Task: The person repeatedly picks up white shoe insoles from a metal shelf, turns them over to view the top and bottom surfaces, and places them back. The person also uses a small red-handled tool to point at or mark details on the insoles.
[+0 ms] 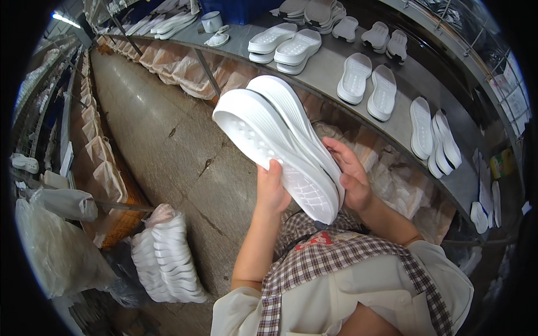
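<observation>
A pair of white shoe soles (255, 126) is held up in front of my body, laid against each other and tilted. The nearer one shows its hollow inside, with small round bumps at one end and a ribbed grid at the other. My left hand (273, 187) grips the near sole's edge, thumb on its rim. On the other side, my right hand (352, 176) clasps the back sole (297, 115) with its fingers and thumb along the side. Parts of the fingers behind the soles are hidden.
Along the right runs a grey workbench (330, 73) bearing several white soles (354, 78), a white mug (212, 22) and a blue bin (227, 10). A bundle of stacked white soles (168, 260) stands on the floor at left, beside a plastic bag (56, 241). Racks (70, 112) line the aisle's left.
</observation>
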